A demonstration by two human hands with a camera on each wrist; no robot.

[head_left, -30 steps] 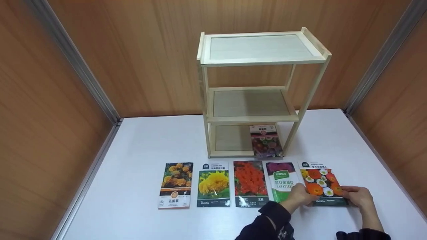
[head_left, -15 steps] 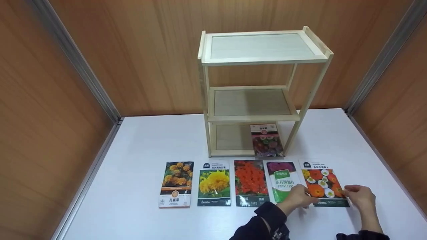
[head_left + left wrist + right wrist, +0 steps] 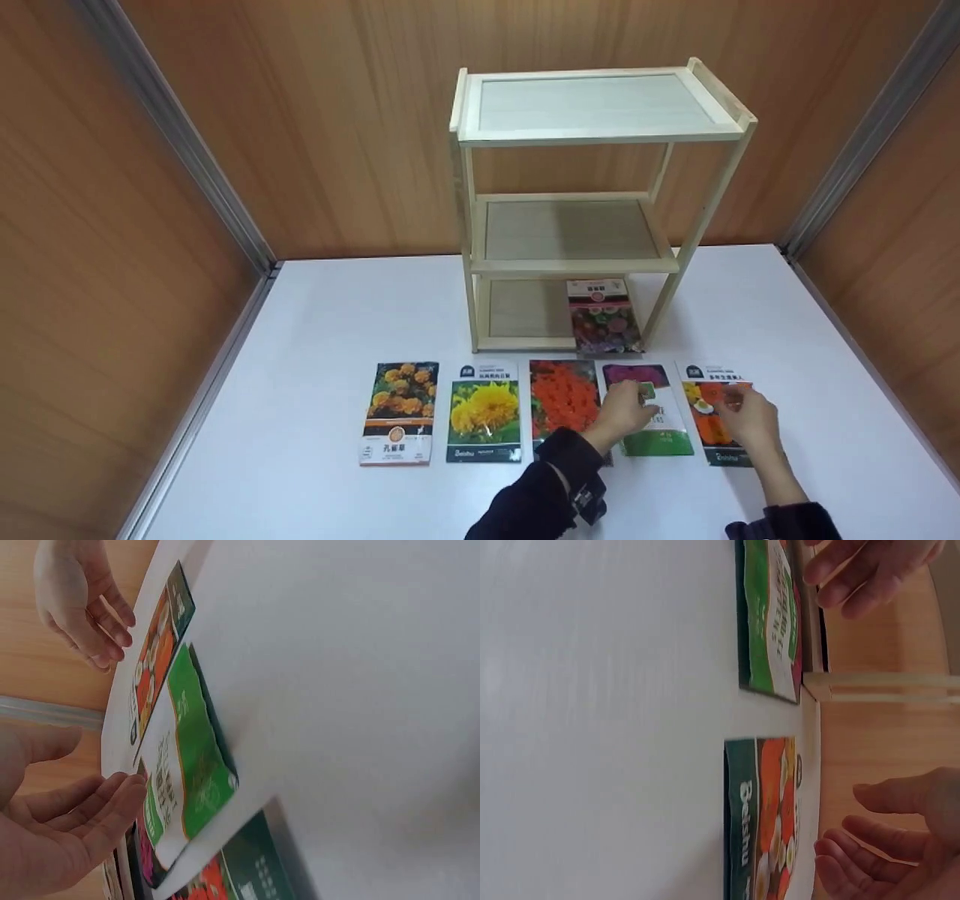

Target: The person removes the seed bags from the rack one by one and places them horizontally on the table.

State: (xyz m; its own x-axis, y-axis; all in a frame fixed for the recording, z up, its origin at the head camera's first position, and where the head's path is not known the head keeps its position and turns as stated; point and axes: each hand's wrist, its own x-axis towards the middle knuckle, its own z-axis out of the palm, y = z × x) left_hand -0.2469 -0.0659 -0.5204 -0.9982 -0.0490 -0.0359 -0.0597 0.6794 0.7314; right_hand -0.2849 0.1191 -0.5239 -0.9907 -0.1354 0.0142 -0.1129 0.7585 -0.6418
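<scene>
My left hand [image 3: 626, 409] hovers with relaxed fingers over the green-and-white seed packet [image 3: 660, 439], covering part of its print. To its right, my right hand [image 3: 754, 421] hangs loosely curved over the seed packet with orange and white flowers [image 3: 712, 431]. In the left wrist view, thumb and fingers of the left hand [image 3: 67, 829] are spread apart with nothing between them. The right wrist view likewise finds the right hand [image 3: 892, 840] holding nothing, raised beside the orange-flower packet [image 3: 769, 825]. Both packets lie flat on the white table.
Left of these lie seed packets with red flowers [image 3: 562, 397], a yellow flower [image 3: 484, 416] and orange marigolds [image 3: 401, 409], in one row. Behind stands a three-tier wooden shelf [image 3: 574, 266], with a purple-flower packet [image 3: 604, 319] leaning on its bottom tier. Wooden panels [image 3: 337, 150] enclose the table.
Both hands have let go of the orange-flower packet, risen and moved left. The left hand is now over the green-and-white packet. The packets stay in their row.
</scene>
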